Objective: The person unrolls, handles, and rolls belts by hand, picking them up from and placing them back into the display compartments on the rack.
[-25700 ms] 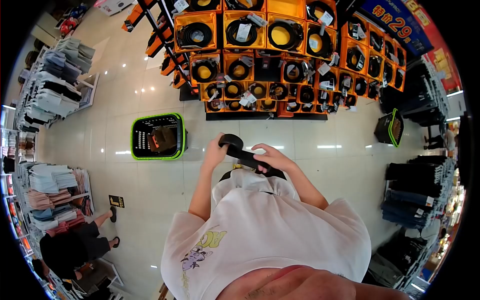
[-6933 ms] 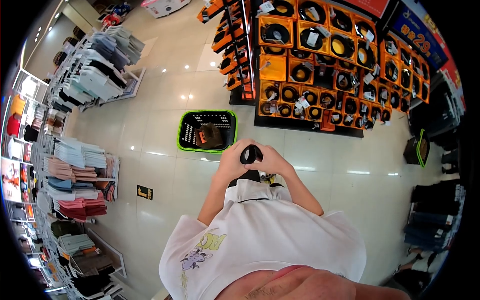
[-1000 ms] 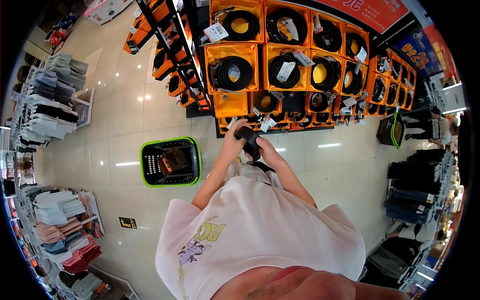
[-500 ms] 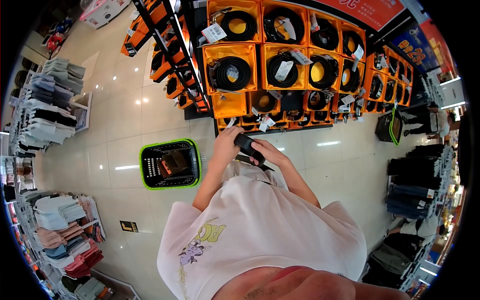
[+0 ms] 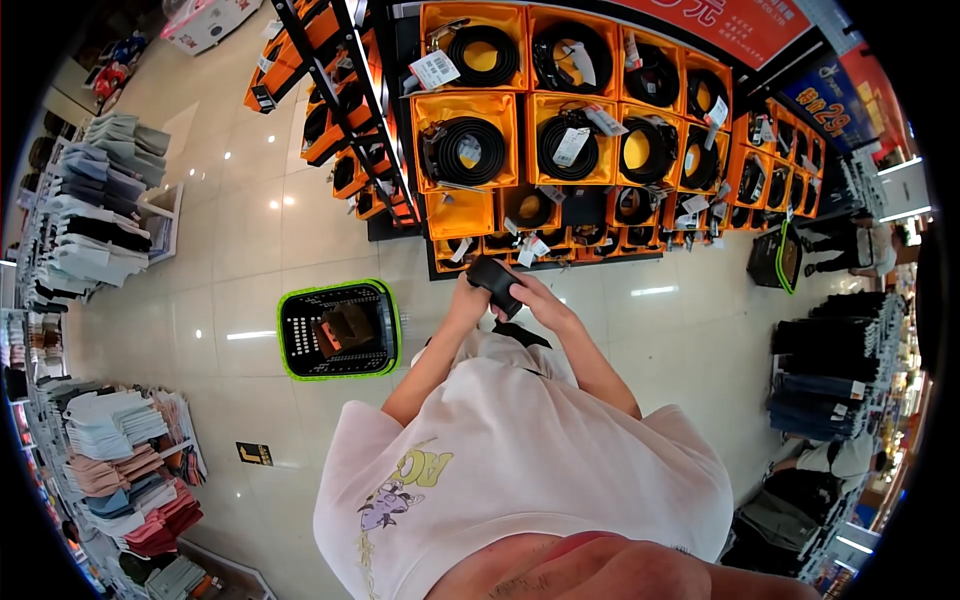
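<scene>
Both my hands are in front of my waist, closed on a black belt (image 5: 496, 284) that looks folded or coiled. My left hand (image 5: 466, 303) grips its left side, with the fingers partly hidden behind it. From the other side my right hand (image 5: 543, 302) holds it, fingers against its right edge. Just beyond my hands stands a display rack where black coiled belts (image 5: 470, 152) lie in orange boxes (image 5: 448, 185) with white price tags. One orange box (image 5: 460, 213) in the lower row holds no belt.
To the left on the tiled floor stands a black shopping basket with a green rim (image 5: 283, 335), holding a brown item (image 5: 345, 328). Folded clothes (image 5: 105, 425) fill shelves at far left. Hanging trousers (image 5: 820, 350) and another basket (image 5: 768, 258) are at right. A person (image 5: 850, 245) stands beyond.
The belt has turned in my hands, showing a broader black face, and the strap end below has shifted. My left hand has moved slightly down, and my right fingers have changed position on it.
</scene>
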Demonstrator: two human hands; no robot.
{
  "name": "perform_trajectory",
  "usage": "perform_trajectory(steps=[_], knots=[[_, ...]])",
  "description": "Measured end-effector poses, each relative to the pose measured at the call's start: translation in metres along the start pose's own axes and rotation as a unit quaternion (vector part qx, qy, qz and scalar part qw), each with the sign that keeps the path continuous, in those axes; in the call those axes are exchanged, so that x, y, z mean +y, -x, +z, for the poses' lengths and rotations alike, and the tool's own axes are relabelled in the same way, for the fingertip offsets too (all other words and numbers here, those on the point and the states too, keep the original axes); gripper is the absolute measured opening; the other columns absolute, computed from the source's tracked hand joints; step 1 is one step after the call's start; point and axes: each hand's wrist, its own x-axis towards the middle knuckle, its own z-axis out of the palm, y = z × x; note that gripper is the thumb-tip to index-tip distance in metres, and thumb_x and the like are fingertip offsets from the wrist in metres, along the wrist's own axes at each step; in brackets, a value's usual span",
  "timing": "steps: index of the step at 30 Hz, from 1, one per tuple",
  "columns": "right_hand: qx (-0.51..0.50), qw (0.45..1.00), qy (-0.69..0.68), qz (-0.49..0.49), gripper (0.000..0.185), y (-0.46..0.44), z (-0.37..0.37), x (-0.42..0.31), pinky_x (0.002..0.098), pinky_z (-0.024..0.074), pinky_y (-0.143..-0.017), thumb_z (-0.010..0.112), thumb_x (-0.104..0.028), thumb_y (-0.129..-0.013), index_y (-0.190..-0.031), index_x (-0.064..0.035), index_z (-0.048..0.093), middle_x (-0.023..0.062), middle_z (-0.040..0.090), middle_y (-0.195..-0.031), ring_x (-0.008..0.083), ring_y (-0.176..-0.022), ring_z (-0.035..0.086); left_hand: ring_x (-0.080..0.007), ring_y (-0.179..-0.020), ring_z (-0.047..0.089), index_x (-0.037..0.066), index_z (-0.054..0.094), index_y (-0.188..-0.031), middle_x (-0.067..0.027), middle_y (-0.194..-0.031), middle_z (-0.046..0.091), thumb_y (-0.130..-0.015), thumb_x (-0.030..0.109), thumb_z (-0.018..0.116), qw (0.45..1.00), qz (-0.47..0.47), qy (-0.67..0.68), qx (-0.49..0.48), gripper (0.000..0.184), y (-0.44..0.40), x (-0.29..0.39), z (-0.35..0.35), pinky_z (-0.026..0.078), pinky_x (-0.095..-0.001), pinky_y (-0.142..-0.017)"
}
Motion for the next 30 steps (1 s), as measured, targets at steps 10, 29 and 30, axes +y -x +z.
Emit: perform_trajectory(steps=[10, 29, 30], knots=[[-0.008, 0.987, 0.049, 0.151, 0.042, 0.014, -0.006, 0.009, 0.0241, 0.0470, -0.064, 0.051, -0.043, -0.097, -0.102, -0.0010, 0.054, 0.0054, 0.061, -0.080, 0.0106, -0.067, 0.057, -0.0344, -0.097, 0.062, 0.007, 0.062, -0.101, -0.0099, -0.102, 0.066, -0.061, -0.008, 0.064, 0.844, 0.243, -0.477, -0.021, 0.042, 0.012, 0.037, -0.027, 0.051, -0.0407, -0.082], [0.004, 0.995, 0.034, 0.093, 0.046, 0.011, 0.001, 0.009, 0.0267, 0.0502, -0.071, 0.051, -0.038, -0.099, -0.124, 0.0006, 0.050, 0.0054, 0.062, -0.086, 0.0115, -0.073, 0.060, -0.0193, -0.080, 0.064, 0.001, 0.065, -0.094, -0.0090, -0.084, 0.068, -0.080, -0.002, 0.050, 0.977, 0.102, -0.185, 0.028, 0.020, -0.004, -0.013, -0.028, 0.050, -0.0308, -0.073], [0.017, 0.993, 0.043, 0.104, 0.043, 0.015, -0.001, 0.008, 0.0268, 0.0500, -0.070, 0.051, -0.038, -0.099, -0.119, 0.0007, 0.051, 0.0053, 0.062, -0.085, 0.0115, -0.073, 0.060, -0.0204, -0.081, 0.064, 0.001, 0.065, -0.094, -0.0098, -0.084, 0.068, -0.081, -0.002, 0.050, 0.966, 0.123, -0.226, 0.024, 0.020, -0.003, -0.012, -0.028, 0.049, -0.0311, -0.075]])
